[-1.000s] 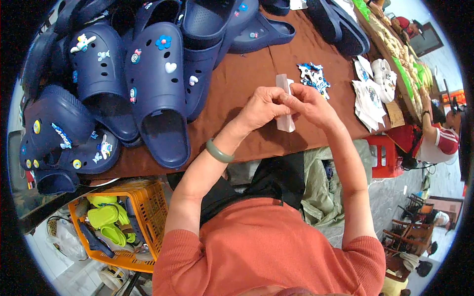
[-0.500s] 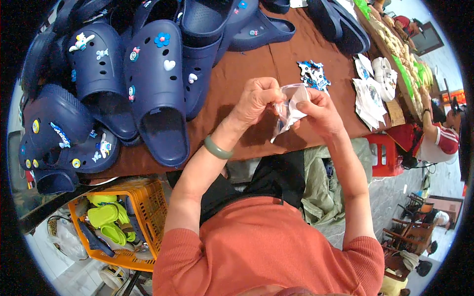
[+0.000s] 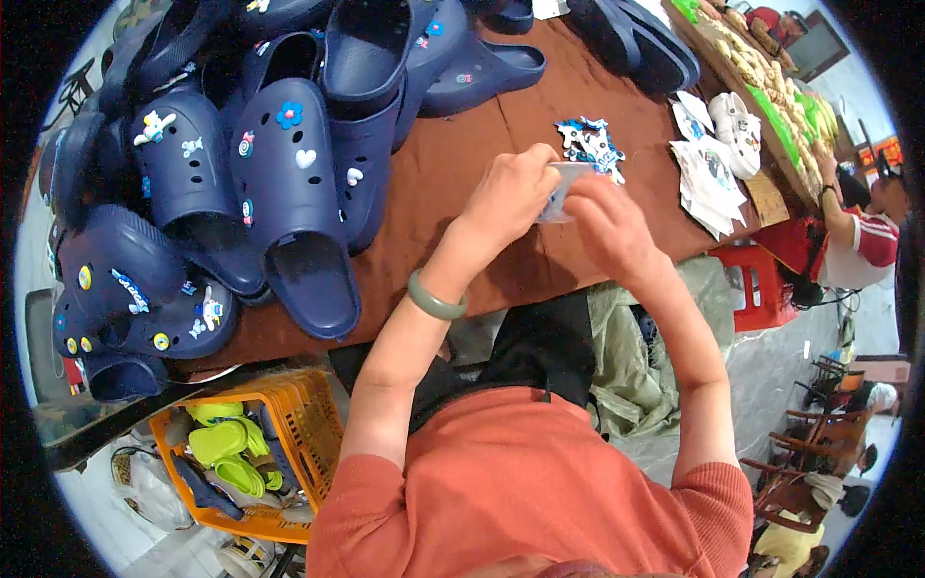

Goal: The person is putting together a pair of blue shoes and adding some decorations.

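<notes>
My left hand pinches a small clear plastic bag by its upper edge, above the brown cloth. Over the bag's right side bends my right hand; its fingers are blurred, so whether they grip anything does not show. Just beyond my hands lies a small pile of blue and white shoe charms. Left of my hands, a navy clog carries a blue flower, a white heart and swirl charms. Beside it sits another decorated navy clog.
More navy clogs are heaped at the left. White paper pieces and a white clog lie to the right. Navy slippers sit at the back. An orange crate with lime-green clogs and a red stool flank the table below.
My right hand has shifted from pinching the bag's right side to bending over it, fingers blurred. The bag now hangs more upright from my left hand. The whole view has shifted slightly.
</notes>
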Motion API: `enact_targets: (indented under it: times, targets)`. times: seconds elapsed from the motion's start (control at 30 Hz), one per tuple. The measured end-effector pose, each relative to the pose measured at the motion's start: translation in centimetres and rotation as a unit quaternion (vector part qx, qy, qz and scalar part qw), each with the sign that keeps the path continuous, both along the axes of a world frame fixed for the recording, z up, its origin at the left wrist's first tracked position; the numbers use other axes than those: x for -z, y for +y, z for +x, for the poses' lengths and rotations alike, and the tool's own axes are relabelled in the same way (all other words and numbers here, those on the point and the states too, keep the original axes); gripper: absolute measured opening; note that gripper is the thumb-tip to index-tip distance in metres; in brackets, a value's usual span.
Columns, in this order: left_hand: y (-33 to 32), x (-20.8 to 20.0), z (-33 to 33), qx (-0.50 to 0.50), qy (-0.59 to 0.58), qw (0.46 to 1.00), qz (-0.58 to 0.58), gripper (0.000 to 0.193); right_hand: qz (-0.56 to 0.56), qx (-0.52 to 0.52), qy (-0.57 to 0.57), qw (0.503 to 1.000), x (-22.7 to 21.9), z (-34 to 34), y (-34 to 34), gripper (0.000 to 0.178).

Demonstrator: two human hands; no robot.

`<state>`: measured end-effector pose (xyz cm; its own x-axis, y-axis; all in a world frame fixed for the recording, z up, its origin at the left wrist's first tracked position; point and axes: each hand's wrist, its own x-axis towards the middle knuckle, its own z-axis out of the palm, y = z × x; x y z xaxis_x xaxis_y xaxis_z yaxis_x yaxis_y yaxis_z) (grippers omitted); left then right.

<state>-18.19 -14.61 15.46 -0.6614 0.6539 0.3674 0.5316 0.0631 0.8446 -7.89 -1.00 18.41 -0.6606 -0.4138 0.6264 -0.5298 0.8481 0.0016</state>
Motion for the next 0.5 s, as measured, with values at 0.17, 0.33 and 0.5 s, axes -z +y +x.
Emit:
enact_targets:
  times: [0.17,0.33,0.5]
  targets:
    - [2.3,-0.5,-0.2,-0.015,0.133,0.979,-0.154,0.028,-0.113,0.234,-0.319,0.912,1.5,0.7,-0.6,0.02]
    - [3.4,-0.2,2.9,-0.061,0.077,0.995,-0.004,0.024,-0.2,0.098,-0.162,0.961,5.0,-1.5,3.9,0.023]
    - [-0.1,0.2,2.8,0.093,-0.299,0.927,-0.204,0.052,-0.47,0.114,-0.313,0.818,5.5,-1.0,6.9,0.051]
